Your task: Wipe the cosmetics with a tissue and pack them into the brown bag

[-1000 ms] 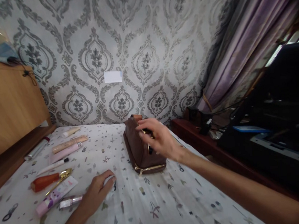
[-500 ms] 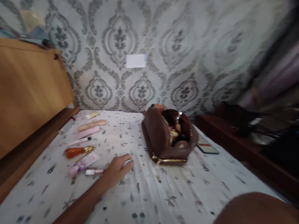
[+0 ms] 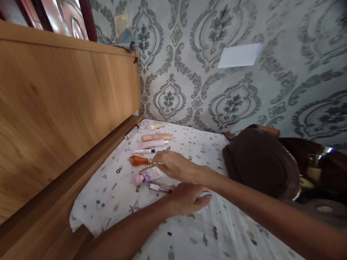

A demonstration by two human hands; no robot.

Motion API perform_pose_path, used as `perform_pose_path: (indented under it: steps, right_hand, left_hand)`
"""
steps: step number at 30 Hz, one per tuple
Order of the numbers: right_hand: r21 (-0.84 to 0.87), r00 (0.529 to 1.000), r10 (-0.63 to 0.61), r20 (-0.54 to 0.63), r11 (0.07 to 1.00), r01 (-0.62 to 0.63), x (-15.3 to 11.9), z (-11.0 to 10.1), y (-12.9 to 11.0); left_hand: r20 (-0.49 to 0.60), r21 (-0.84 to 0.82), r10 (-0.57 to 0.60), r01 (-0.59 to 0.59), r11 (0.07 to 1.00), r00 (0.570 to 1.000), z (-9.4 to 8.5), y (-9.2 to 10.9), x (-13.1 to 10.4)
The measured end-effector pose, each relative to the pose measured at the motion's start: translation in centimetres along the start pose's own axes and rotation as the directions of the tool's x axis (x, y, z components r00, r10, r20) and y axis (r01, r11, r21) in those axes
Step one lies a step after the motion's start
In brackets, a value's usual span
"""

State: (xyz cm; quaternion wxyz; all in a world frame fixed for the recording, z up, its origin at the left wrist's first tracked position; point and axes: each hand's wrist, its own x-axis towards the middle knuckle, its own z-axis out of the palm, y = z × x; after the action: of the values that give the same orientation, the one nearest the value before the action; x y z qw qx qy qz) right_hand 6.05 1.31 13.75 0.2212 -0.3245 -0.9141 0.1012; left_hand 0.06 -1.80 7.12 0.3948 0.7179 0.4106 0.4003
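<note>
Extends right hand point(image 3: 176, 166) past the far side of left hand point(image 3: 186, 199), with fingers partly curled at the gold end of an orange and gold item point(image 3: 138, 160); cannot tell whether gripping it or only touching. Closes left hand, palm down, around a pale object point(image 3: 205, 193), mostly hidden, over the printed white cloth point(image 3: 196, 236).

Just beside left hand: 1 slim tube point(image 3: 156, 186) with a pale end. On the near side of the orange and gold item: 1 pink and white tube point(image 3: 145, 176).

Beyond it, in order toward the wall point(image 3: 183, 61): 1 white pen-shaped item point(image 3: 141, 151) with black end, 1 pink tube point(image 3: 153, 143), 1 beige tube point(image 3: 156, 137), 1 cream tube point(image 3: 156, 126). At the cloth's far left corner: 1 silver tube point(image 3: 131, 132) with dark red end.

At right, well apart: 1 brown bag point(image 3: 257, 163), open, with several articles inside. At left: wooden cabinet point(image 3: 56, 91).
</note>
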Motion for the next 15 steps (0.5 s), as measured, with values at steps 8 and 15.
perform_pose_path:
  steps: [8, 15]
  right_hand:
    - [-0.303, 0.900, 0.410, 0.149, 0.885, -0.353, 7.8, 4.0, 7.9]
    - [-0.273, 0.888, 0.447, 0.107, 0.872, -0.406, 8.3, 5.3, 9.1]
  left_hand:
    - [0.592, 0.480, 0.217, -0.556, 0.679, 0.776, -1.9, -0.5, 2.1]
    - [0.597, 0.526, 0.225, -0.588, 0.614, 0.770, -2.0, -1.0, 2.7]
